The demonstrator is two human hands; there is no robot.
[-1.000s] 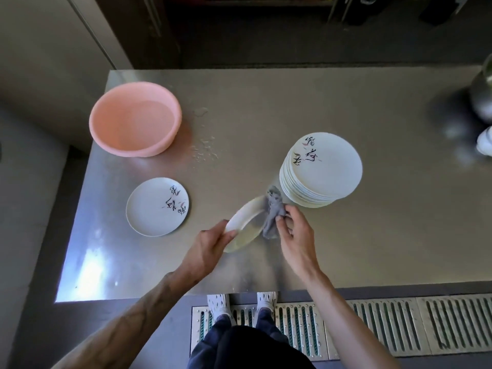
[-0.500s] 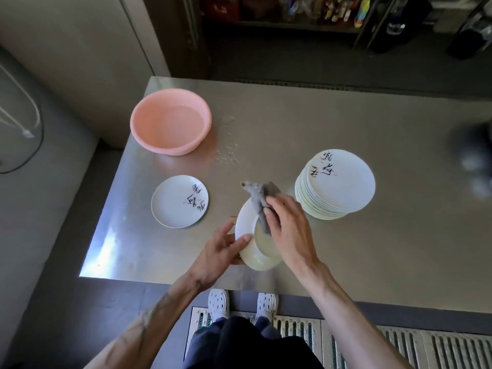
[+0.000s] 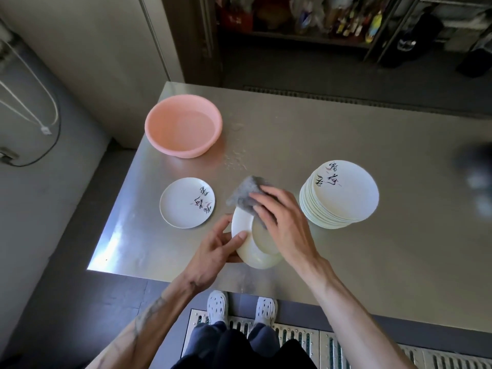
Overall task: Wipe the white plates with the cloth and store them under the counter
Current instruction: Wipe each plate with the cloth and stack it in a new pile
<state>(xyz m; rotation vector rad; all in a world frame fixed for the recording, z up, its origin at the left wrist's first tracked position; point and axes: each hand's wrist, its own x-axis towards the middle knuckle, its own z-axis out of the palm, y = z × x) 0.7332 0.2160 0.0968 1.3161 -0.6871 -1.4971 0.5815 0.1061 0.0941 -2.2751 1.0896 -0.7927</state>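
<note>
Head view: wiping a white plate (image 3: 247, 243), centre frame, over the worktop (image 3: 346, 262).
Tilted on edge, it is gripped at the rim by the left hand (image 3: 213, 251); the right hand (image 3: 282, 222) presses the grey cloth (image 3: 246, 195) into it with nearly straight fingers. Next, probably set it by the lone plate (image 3: 183, 203) at left, then take from the stack (image 3: 346, 193) at right. The pink basin (image 3: 183, 129), upper left, may hold water.

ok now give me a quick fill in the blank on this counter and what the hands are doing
1. The right hand presses a ____ cloth against the held plate.
2. The left hand grips the same ____ by its rim.
3. The basin at the steel counter's far left corner is ____.
4. The stack of plates stands to the ____ of the single plate.

Missing words: grey, plate, pink, right.
</note>
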